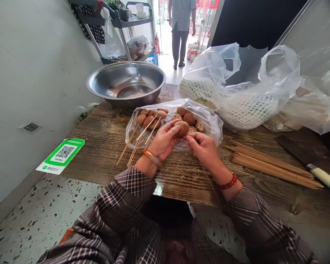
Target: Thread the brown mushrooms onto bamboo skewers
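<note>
A brown mushroom [182,128] is pinched between the thumb and fingers of my left hand [165,141]. My right hand [203,147] grips a thin wooden skewer [208,176], its upper end against the mushroom's lower edge; whether the tip has gone in is hidden. Behind both hands, a clear plastic bag [215,126] lies spread on the table with loose mushrooms [189,118] on its right side. On its left side are several skewered mushrooms [148,121], their sticks pointing toward me.
A bundle of skewers [271,165] lies right of my hands, beside a cleaver [313,165]. A steel basin [126,82] stands back left; plastic bags [244,102] with netted produce fill the back right. A person [180,33] stands beyond the table.
</note>
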